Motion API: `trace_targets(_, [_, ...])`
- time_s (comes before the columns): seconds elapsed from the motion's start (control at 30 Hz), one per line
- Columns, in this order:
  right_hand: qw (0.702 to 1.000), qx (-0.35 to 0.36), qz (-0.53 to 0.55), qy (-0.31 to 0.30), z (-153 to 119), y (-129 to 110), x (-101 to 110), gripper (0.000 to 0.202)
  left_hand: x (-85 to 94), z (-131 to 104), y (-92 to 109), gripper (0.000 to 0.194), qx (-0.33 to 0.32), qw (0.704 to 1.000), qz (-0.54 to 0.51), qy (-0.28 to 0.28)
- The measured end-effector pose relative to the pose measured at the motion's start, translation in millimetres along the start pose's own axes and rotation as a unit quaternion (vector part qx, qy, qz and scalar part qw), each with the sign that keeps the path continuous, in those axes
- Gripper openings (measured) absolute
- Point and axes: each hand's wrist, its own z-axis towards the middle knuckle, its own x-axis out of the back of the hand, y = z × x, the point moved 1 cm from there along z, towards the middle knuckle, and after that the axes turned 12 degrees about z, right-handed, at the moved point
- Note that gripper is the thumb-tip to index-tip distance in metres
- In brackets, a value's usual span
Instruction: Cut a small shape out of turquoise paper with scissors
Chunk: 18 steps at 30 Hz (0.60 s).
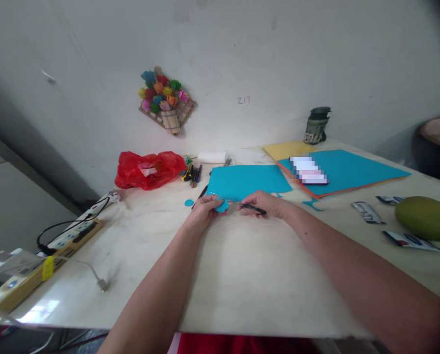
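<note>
Between the fingers of my left hand (203, 210) is a small piece of blue paper (222, 206) with an uneven edge. My right hand (261, 202) grips black-handled scissors (254, 209), whose blades point left at the piece; whether they touch it I cannot tell. A large blue sheet (247, 179) lies just behind both hands. To the left of my left hand, a small blue paper disc (189, 202) rests on the table. Thin blue offcuts (311, 204) lie to the right, past my right wrist.
A red plastic bag (149, 169) and several pens (194, 175) lie at the back left. On stacked coloured sheets (356, 167) rests a phone (308, 170). A green fruit (426, 218) and small packets (367, 213) sit right. A power strip (72, 241) runs along the left edge. A bottle (317, 125) stands behind.
</note>
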Motion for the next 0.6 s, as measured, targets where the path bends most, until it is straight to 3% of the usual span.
trace_targets(0.6, [1.0, -0.007, -0.001, -0.008, -0.7, -1.4, 0.3, 0.041, 1.7, 0.3, -0.7, 0.02, 0.004, 1.0, 0.014, 0.001])
